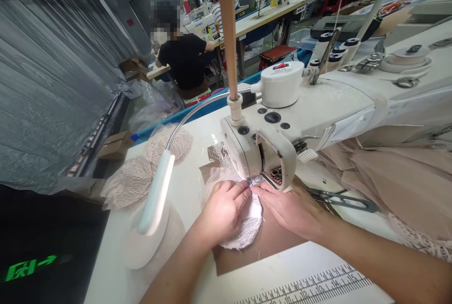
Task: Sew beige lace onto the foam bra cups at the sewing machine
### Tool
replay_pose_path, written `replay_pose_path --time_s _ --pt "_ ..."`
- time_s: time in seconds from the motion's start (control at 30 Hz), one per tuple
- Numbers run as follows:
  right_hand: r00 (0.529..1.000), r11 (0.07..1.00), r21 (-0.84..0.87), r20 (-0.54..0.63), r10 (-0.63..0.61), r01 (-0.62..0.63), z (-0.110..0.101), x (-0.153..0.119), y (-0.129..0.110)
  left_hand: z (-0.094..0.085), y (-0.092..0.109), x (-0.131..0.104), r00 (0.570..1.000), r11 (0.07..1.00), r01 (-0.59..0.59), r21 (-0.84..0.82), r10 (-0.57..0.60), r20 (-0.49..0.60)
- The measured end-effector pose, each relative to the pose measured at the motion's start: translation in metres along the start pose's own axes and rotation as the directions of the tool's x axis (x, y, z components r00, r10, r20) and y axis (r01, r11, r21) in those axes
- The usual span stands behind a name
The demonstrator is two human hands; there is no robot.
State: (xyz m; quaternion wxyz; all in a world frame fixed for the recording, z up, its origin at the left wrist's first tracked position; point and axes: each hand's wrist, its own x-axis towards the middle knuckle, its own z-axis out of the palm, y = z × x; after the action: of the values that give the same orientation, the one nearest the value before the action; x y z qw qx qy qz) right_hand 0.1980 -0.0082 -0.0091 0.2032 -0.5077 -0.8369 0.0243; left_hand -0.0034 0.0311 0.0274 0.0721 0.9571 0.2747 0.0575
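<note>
A white sewing machine (245, 146) stands in front of me, its needle area lit. Under its presser foot lies a rounded lace piece (249, 236) with a white backing, on a brown sheet (229, 264). My left hand (226, 205) is closed, its fingers bent together and pressed on the lace piece close to the foot. My right hand (287, 207) lies flat on the other side, its fingertips at the edge of the lace piece beside the foot. Its fingers are stretched out. The needle tip itself is hidden.
Lace pieces (130, 181) lie left, near a lamp (155, 196) on a bendable neck. Thread snips (342, 199) and a heap of beige mesh fabric (399, 172) lie right. A ruler scale (310, 287) marks the front. Behind, a person (183, 57) sits at another machine.
</note>
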Motion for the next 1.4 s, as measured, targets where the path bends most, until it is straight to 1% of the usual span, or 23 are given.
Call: replay_pose_path --time_s 0.13,0.33,0.4,0.57,0.63,0.73,0.9,1.07,1.23,1.4 --pt "1.000 1.000 0.002 0.008 0.007 -0.007 0.003 0.000 0.001 0.003 -0.004 0.001 0.998 1.000 -0.018 0.019 0.019 -0.054" --pt "0.997 1.000 0.001 -0.072 -0.017 0.018 0.002 0.002 0.001 0.007 -0.010 0.003 0.992 0.997 -0.041 0.058 0.048 -0.120" --pt "0.998 1.000 0.004 -0.057 -0.027 0.027 0.000 0.002 0.002 0.007 -0.011 0.003 0.990 0.997 -0.048 0.060 0.055 -0.129" --pt "0.999 1.000 0.024 0.042 -0.021 0.020 -0.004 0.000 0.005 0.005 -0.012 0.003 0.987 0.997 -0.075 0.024 0.078 -0.140" --pt "0.998 0.999 0.022 0.054 -0.025 0.024 -0.003 -0.001 0.006 0.006 -0.013 0.003 0.985 0.998 -0.066 0.015 0.067 -0.159" --pt "0.999 0.999 -0.016 0.037 -0.034 0.034 -0.001 -0.002 0.006 0.008 -0.013 0.002 0.982 0.999 -0.053 0.014 0.054 -0.178" --pt "0.999 0.996 -0.075 -0.001 -0.052 0.051 0.003 -0.001 0.005 0.012 -0.017 0.001 0.986 1.000 -0.005 0.030 0.010 -0.168" --pt "0.999 0.999 -0.045 -0.019 -0.025 0.024 0.003 0.001 0.005 0.010 -0.017 -0.002 0.988 0.999 0.027 0.039 -0.021 -0.151" --pt "0.999 0.999 -0.040 -0.024 0.021 -0.022 -0.007 0.004 0.002 0.005 -0.012 -0.007 0.991 1.000 -0.010 -0.007 0.009 -0.136" --pt "0.993 0.998 -0.061 -0.118 0.016 -0.023 -0.013 0.006 0.000 0.002 -0.007 -0.008 0.994 0.996 -0.059 -0.072 0.052 -0.096"
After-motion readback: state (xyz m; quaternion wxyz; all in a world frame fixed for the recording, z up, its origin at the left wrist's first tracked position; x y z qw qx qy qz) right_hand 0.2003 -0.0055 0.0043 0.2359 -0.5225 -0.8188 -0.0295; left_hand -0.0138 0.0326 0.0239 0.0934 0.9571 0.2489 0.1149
